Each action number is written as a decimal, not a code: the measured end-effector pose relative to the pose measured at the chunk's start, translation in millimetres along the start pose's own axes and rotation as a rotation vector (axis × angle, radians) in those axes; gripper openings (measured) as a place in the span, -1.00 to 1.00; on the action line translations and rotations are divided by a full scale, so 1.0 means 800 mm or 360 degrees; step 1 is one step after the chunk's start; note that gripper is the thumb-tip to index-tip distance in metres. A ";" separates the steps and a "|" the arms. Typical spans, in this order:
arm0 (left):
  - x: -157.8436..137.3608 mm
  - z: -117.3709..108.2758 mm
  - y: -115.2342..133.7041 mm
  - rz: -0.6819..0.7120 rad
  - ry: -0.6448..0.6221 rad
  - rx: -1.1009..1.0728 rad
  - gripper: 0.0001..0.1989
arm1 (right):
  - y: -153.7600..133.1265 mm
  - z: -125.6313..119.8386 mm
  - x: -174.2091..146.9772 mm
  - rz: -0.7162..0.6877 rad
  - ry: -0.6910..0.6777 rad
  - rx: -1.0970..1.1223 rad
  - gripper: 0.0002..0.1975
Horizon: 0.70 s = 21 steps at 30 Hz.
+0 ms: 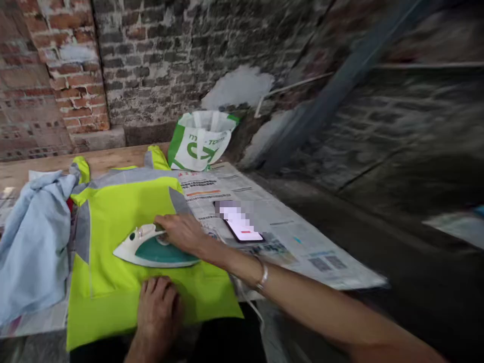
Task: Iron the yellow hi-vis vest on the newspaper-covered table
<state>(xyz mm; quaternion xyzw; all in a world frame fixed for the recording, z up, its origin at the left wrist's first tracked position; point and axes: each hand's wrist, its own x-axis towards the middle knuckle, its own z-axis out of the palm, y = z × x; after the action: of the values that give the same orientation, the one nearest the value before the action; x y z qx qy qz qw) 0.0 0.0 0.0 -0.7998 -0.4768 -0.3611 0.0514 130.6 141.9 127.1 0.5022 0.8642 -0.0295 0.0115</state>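
My right hand is wrapped round the handle of a white and teal clothes iron. The iron lies flat on a bright yellow shirt with grey panels, its tip pointing left. Nearer to me, my left hand rests on the lower part of the shirt, close to the hem. Its fingers lie on the cloth, slightly bent, with nothing visible in them. The shirt is spread out, sleeves at the far end, and its hem hangs over the near table edge.
Left of the shirt is a crumpled light blue garment. A lit phone lies on newspaper at the right. Behind stands a white and green bag before a brick wall. A pale cord hangs by the front edge.
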 end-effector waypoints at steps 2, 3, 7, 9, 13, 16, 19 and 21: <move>0.001 -0.001 0.003 0.0005 0.0017 0.0007 -0.80 | 0.009 -0.003 0.025 0.0039 0.0042 -0.0029 -0.68; 0.002 -0.002 0.005 0.0002 0.0020 0.0007 -0.80 | 0.014 -0.003 0.039 0.0054 0.0066 -0.0041 -0.68; 0.005 -0.003 0.008 -0.0048 -0.0005 -0.0022 -0.80 | 0.041 -0.003 0.113 0.0083 0.0174 -0.0065 -0.63; 0.006 -0.003 0.009 -0.0088 -0.0008 -0.0053 -0.82 | 0.057 -0.002 0.156 0.0099 0.0220 -0.0056 -0.60; 0.009 -0.003 0.010 -0.0120 0.0015 -0.0100 -0.83 | 0.088 -0.008 0.226 0.0251 0.0244 -0.0031 -0.55; 0.008 -0.002 0.012 -0.0118 0.0019 -0.0095 -0.84 | 0.101 -0.015 0.252 0.0325 0.0217 -0.0022 -0.51; 0.006 -0.001 0.012 -0.0128 0.0014 -0.0099 -0.83 | 0.103 -0.020 0.245 0.0279 0.0156 -0.0021 -0.52; 0.005 0.000 0.011 -0.0136 0.0002 -0.0103 -0.81 | 0.097 -0.020 0.222 0.0202 0.0128 -0.0038 -0.57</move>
<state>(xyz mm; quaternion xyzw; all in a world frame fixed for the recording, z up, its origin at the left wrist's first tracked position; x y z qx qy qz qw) 8.4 -2.1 5.1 -0.7797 -0.4985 -0.3787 0.0105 110.7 335.2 131.1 0.5566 0.8307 0.0017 -0.0155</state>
